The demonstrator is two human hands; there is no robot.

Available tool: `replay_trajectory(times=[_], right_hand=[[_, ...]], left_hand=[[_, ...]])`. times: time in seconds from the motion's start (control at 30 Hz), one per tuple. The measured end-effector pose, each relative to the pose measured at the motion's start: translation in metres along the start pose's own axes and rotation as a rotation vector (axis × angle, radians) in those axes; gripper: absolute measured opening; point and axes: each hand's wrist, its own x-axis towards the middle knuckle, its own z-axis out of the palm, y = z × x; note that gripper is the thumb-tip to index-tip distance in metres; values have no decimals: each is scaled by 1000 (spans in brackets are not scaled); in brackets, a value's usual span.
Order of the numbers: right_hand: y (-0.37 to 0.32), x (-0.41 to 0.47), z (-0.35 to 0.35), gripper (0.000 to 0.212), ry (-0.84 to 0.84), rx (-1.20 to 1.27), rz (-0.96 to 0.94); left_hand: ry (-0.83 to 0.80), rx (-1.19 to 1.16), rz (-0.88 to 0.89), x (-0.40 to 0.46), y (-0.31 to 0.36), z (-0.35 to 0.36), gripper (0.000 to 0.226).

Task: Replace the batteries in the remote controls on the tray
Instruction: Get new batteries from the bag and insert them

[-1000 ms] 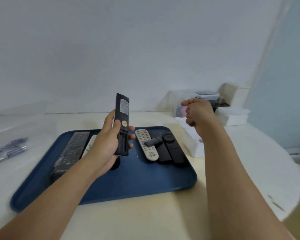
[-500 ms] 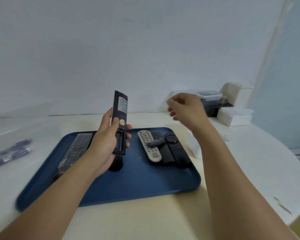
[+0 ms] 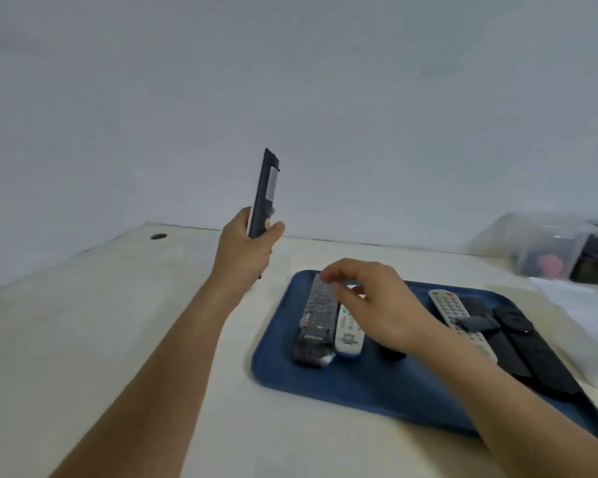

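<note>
free: bare table [image 3: 83, 339] left of tray [image 3: 359, 384] | free: tray's near strip | blocked: remotes [image 3: 320, 315] across tray, boxes [image 3: 532, 246] far right

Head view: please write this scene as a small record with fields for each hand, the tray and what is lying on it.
left hand: grips a black remote, held upright above the table, left of the tray
right hand: hovers over the tray, fingers curled; whether it holds something cannot be told
tray: blue, on the table
on tray, left: dark grey remote beside a white remote
on tray, right: light grey remote, black remotes
</note>
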Motion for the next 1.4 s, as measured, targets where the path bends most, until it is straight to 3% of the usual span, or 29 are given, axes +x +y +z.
replay_trajectory(times=[0.13, 0.23, 0.33, 0.47, 0.67, 0.8, 0.9, 1.07, 1.17, 1.4], right_hand=[[-30, 46, 33, 38, -244, -152, -29], [-35, 82, 62, 42, -298, -258, -36], [-30, 107, 81, 45, -370, -364, -4], [-26, 122, 87, 41, -406, -428, 15], [-19, 125, 95, 28, -318, -434, 26], [-17, 128, 104, 16, -289, -445, 30], [-19, 135, 109, 45, -327, -526, 67], [-11, 151, 119, 41, -337, -639, 128], [-6, 158, 124, 27, -351, -625, 172], [5, 160, 122, 39, -388, -446, 226]], left_hand=[[218, 93, 55, 6, -20, -61, 33], [447, 172, 77, 3, -41, -83, 33], [573, 64, -62, 7, -64, -92, 41], [468, -37, -282, 14, -88, -96, 46], [392, -287, -373, 21, -89, -95, 36], [327, -254, -377, 19, -89, -94, 22], [297, -195, -333, 17, -84, -93, 10], [278, -144, -297, 13, -81, -91, 7], [272, -146, -297, 14, -81, -91, 6], [259, -115, -277, 15, -84, -90, 7]])
